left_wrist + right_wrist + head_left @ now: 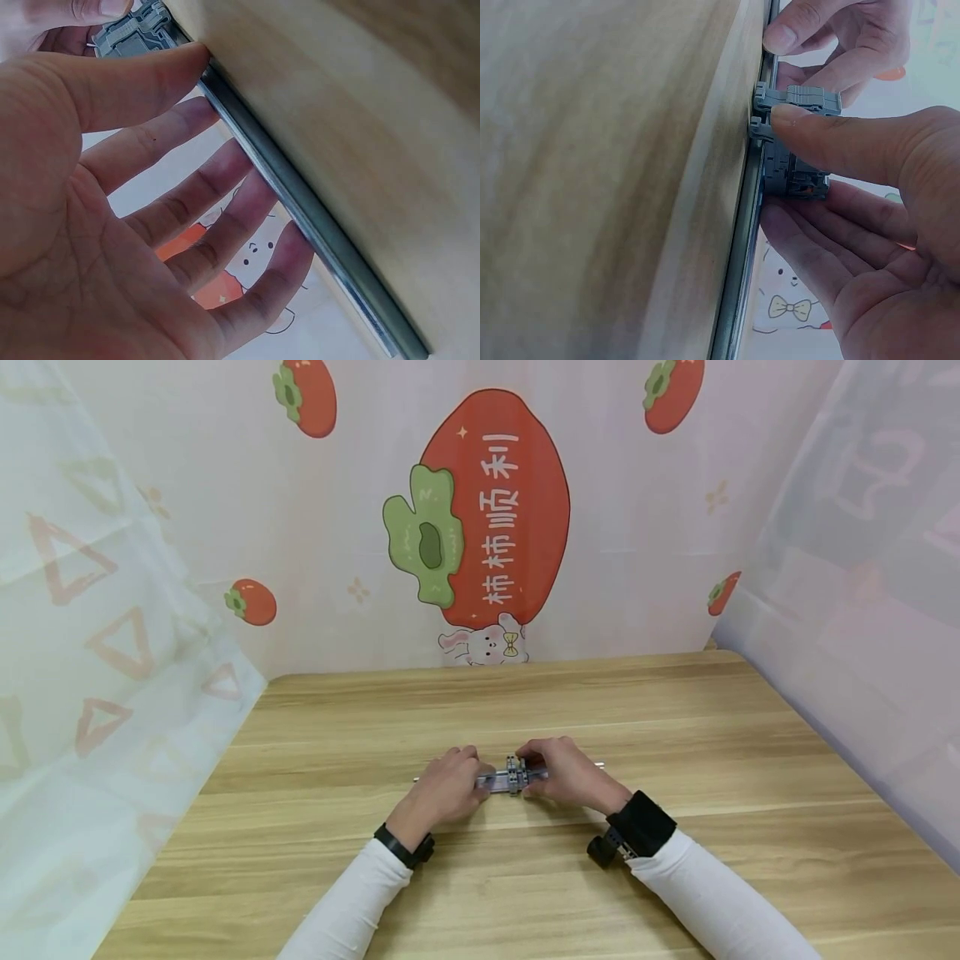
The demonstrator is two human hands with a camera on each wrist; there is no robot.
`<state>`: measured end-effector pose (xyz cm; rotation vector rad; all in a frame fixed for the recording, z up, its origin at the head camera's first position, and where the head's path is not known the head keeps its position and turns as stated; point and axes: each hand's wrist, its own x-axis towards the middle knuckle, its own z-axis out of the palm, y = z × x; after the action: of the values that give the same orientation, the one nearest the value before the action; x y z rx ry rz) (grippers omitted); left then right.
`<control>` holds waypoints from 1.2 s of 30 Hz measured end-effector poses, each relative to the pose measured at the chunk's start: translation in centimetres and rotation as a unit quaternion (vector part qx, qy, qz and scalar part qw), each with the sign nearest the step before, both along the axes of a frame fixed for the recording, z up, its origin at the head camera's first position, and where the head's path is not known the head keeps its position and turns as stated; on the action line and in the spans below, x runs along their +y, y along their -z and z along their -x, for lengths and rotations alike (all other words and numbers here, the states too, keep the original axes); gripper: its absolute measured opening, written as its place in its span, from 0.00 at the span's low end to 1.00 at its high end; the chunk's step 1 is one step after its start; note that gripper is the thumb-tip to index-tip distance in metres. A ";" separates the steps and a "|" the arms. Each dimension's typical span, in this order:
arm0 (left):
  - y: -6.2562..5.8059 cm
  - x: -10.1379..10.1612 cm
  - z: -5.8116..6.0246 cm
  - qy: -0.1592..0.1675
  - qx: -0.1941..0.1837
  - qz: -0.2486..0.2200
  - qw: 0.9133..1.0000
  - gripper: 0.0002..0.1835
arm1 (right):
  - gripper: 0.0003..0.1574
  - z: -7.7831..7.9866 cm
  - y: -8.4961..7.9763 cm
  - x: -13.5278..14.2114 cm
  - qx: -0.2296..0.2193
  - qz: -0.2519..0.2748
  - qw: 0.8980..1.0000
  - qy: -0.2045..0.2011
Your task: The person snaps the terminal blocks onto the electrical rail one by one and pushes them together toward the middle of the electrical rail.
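Observation:
A metal DIN rail [495,782] lies left to right on the wooden table, with grey terminal blocks [513,775] standing on it near its middle. The left hand [447,785] holds the rail left of the blocks; the left wrist view shows the thumb on one edge and the fingertips along the other edge of the rail [300,191]. From the other side, the right hand [566,772] pinches the nearer grey terminal block [799,176] between thumb and fingers. A second block [814,97] sits beside it, towards the left hand. The right fingers partly hide the block's underside.
The wooden table [360,877] reaches back to a white cloth backdrop [622,568] printed with persimmons. Hanging cloth [97,635] borders the left side, and another pale sheet [862,610] borders the right. Both wrists carry black straps with cameras.

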<state>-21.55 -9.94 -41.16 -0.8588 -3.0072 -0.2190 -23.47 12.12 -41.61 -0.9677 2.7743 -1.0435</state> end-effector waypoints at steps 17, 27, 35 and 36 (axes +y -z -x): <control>0.1 -0.1 0.3 -0.006 -0.003 0.001 1.000 0.18 | 0.36 0.3 0.0 0.2 -0.010 0.011 1.000 -0.004; 0.1 -0.2 0.3 -0.004 -0.004 0.001 1.000 0.18 | 0.32 0.2 0.1 0.0 -0.028 0.036 0.999 -0.005; 0.1 -0.1 0.3 -0.005 0.000 -0.002 1.000 0.18 | 0.33 0.3 0.2 -0.3 -0.027 0.042 0.999 -0.004; 0.1 -0.1 0.3 -0.006 -0.001 -0.002 1.000 0.18 | 0.33 0.2 0.3 -0.3 -0.027 0.042 0.999 -0.004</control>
<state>-21.83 -10.06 -41.27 -0.8419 -3.0115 -0.2250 -23.71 11.83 -41.87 -0.9434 2.7004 -1.1769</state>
